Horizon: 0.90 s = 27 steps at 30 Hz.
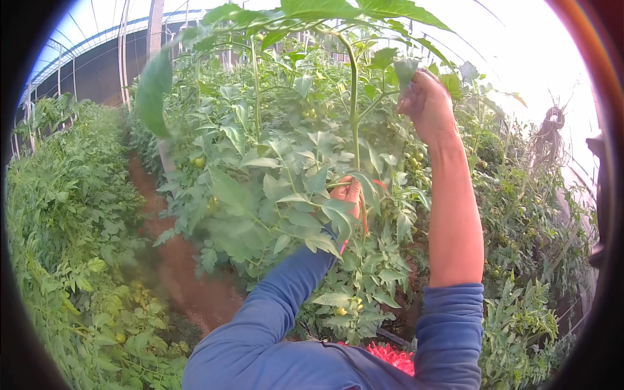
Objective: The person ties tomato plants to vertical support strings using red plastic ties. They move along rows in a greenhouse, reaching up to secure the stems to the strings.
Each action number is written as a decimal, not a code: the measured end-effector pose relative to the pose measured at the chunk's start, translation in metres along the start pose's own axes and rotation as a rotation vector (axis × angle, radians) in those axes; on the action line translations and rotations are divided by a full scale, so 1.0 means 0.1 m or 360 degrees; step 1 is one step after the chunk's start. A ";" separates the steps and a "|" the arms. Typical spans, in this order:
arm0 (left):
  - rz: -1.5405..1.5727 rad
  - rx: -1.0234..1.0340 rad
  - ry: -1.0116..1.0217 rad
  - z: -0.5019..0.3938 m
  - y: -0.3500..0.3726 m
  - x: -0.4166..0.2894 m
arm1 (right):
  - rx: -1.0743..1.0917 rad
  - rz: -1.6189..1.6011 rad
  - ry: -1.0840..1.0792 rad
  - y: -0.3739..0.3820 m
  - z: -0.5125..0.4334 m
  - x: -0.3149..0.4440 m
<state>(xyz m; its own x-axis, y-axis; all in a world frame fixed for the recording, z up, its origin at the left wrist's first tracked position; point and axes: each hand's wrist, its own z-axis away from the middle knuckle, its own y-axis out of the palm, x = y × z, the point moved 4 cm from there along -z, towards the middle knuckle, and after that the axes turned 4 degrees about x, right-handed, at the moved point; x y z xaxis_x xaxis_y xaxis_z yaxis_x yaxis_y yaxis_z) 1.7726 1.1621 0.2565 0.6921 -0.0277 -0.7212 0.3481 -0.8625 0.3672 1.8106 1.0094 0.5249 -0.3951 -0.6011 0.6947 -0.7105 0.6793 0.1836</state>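
Observation:
A tall tomato plant stands before me, its thick green main stem (354, 97) rising and bending over at the top. My left hand (347, 192) is closed at this stem about halfway up, partly covered by leaves. From beside its fingers hangs a thin red tie strip (364, 217); how it runs round the stem is hidden. Higher and to the right, my right hand (429, 105) is raised with curled fingers. A side branch (375, 105) of the plant runs into those fingers, and a leaf (405, 73) overlaps them.
Dense tomato rows fill both sides, with green tomatoes (199, 162) among the leaves. A bare soil path (180, 263) runs along the left. A post (155, 29) rises behind. A bundle of red strips (392, 358) is at my waist. String (551, 126) hangs at right.

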 end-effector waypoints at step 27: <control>0.0282 0.0514 -0.0343 -0.21 0.66 0.04 | 0.0528 -0.0533 -0.0139 0.36 -0.86 0.24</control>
<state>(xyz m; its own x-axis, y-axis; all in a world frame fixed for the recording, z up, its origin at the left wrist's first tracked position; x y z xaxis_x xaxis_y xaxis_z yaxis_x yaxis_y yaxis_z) 1.8116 1.1160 0.2906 0.5635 -0.2654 -0.7823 -0.0043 -0.9479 0.3185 1.8253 1.0556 0.6081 -0.1503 -0.8069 0.5713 -0.9489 0.2799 0.1457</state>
